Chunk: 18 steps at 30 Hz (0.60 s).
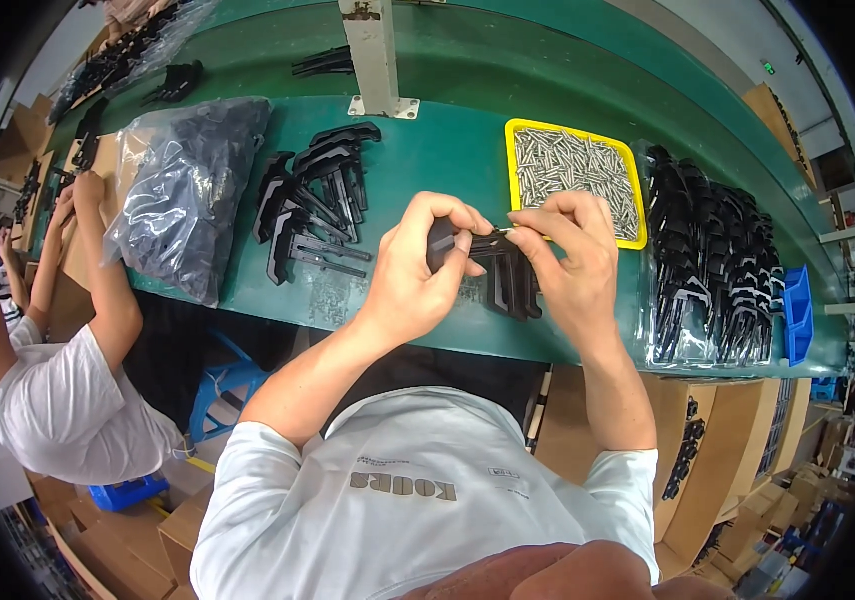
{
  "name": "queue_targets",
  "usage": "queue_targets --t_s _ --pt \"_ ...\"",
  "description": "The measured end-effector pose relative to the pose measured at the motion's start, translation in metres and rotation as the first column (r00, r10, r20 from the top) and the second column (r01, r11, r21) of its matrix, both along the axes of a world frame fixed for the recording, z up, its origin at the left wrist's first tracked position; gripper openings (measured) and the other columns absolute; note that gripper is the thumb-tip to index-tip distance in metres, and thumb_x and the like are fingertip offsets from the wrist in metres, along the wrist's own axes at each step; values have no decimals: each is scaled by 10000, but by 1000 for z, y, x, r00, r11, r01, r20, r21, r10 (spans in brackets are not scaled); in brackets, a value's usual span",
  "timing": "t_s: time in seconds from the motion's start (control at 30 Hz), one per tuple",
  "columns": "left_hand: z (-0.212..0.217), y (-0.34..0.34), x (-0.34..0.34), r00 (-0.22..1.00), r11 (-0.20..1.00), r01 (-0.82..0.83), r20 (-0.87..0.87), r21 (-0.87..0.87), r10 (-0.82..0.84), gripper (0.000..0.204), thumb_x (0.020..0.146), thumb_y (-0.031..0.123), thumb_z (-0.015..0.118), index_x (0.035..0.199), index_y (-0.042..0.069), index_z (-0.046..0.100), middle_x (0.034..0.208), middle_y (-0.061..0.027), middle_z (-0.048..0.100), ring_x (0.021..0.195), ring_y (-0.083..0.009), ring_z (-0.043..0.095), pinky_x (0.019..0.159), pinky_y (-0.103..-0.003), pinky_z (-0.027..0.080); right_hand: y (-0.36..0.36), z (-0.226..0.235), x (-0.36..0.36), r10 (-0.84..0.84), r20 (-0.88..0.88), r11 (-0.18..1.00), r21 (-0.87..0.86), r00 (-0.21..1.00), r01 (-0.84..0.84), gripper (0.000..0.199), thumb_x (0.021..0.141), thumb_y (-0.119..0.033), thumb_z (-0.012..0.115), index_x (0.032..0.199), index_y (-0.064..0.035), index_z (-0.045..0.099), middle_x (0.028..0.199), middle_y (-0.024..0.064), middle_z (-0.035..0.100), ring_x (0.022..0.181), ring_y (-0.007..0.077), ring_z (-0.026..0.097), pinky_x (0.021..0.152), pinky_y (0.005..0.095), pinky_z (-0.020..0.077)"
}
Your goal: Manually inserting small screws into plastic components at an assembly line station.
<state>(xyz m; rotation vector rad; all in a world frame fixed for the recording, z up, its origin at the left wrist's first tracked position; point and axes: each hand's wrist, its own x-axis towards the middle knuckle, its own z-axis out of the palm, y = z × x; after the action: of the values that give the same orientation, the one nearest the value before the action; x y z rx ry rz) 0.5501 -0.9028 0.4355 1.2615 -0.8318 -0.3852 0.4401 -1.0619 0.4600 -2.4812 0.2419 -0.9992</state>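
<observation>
Both hands meet over the near edge of the green worktop (pixel 447 150). The left hand (pixel 417 265) curls around a black L-shaped plastic bracket (pixel 507 275), thumb and fingers closed on its upper arm, so the bracket sits between the two hands with its lower leg hanging down beside the right palm. The right hand (pixel 572 255) pinches a small silver metal pin (pixel 500 231) between thumb and forefinger, held at the bracket's top corner, just where the fingertips of both hands nearly touch.

Just beyond the right hand lies a yellow rectangular tray (pixel 510 160) filled with more silver pins. To the right of that hand, a clear plastic bag of black brackets (pixel 712 270) rests on the worktop. Beyond and to the left of the left hand, a loose pile of black brackets (pixel 312 200) is spread out, with a bulging clear bag of dark parts (pixel 192 195) farther left. Another person in a white shirt (pixel 57 400) works at the far left.
</observation>
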Motion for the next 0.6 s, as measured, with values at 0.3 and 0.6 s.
queue_targets --t_s 0.3,0.6 --pt "6 3 -5 993 996 19 114 86 -29 225 901 -175 556 1041 0 529 1082 -165 666 861 -201 651 699 -304 643 0 -9 1 201 -39 931 318 979 -179 82 850 -70 779 915 -22 788 849 40 671 778 169 581 737 284 453" --pt "5 6 -12 993 995 -29 112 93 19 209 910 -140 566 1068 -4 549 1081 -165 687 798 -207 651 678 -301 605 0 -16 -4 285 9 772 590 959 -235 76 905 -65 740 903 2 775 799 35 650 745 155 567 691 291 453"
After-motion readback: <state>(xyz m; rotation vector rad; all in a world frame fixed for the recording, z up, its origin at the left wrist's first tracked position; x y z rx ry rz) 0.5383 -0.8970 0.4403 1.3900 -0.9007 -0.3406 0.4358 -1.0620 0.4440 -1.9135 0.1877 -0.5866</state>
